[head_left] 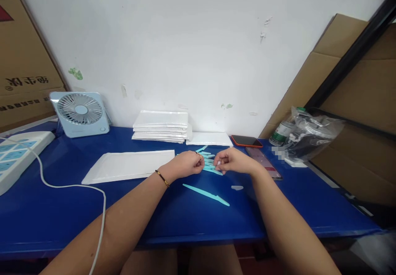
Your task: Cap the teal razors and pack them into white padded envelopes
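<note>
Several teal eyebrow razors [208, 159] lie in a fanned group on the blue table between my hands. My left hand [189, 164] is closed over the left side of this group; its curled fingers hide what they grip, if anything. Across from it, my right hand [233, 161] pinches a small whitish blade cap [218, 164] close to the razor ends. Nearer to me, a single teal eyebrow razor [206, 194] lies slantwise on the table. A loose translucent blade cap [237, 188] rests to its upper right, below my right hand.
A white padded envelope [130, 165] lies left of my hands, with a stack of them [161, 120] behind. A blue fan [81, 114], a power strip [21, 155] and its white cable are at left. Two phones [246, 141] and a bagged bottle [281, 132] are at right.
</note>
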Action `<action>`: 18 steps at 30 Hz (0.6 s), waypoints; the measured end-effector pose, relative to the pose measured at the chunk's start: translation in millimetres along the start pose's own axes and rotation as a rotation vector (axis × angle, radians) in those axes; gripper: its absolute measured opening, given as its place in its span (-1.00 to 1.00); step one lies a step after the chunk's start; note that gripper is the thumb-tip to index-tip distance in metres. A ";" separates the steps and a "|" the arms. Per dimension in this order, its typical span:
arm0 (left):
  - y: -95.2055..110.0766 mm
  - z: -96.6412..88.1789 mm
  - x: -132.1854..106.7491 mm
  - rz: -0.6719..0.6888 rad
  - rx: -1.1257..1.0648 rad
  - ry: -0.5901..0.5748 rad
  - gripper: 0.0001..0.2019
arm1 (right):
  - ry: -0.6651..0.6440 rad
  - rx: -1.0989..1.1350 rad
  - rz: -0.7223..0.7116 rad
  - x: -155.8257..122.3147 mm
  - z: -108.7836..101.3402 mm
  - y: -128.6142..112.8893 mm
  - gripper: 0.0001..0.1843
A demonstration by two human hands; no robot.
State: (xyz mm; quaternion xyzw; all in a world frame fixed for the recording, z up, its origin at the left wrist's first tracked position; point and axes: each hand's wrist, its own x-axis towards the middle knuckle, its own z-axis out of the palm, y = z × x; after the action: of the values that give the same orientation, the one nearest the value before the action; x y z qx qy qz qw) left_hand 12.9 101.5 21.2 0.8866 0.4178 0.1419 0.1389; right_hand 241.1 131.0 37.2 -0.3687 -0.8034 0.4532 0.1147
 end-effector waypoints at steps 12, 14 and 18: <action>32.0 -1.3 -12.5 0.133 -0.060 -0.324 -0.84 | -0.297 -0.456 0.287 -21.1 -19.2 6.2 -0.71; 33.3 0.3 -12.0 0.086 -0.044 -0.284 -0.89 | -0.312 -0.471 0.314 -17.4 -13.4 4.6 -0.78; 22.7 -2.1 -9.6 -0.084 -0.150 -0.117 -0.88 | -0.181 -0.485 0.217 -13.3 -9.8 0.4 -0.86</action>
State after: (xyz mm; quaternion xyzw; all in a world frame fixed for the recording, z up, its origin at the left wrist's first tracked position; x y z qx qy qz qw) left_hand 22.2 80.4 30.1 0.8622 0.4338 0.1147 0.2351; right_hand 255.7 128.1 44.4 -0.4273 -0.8512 0.2885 -0.0985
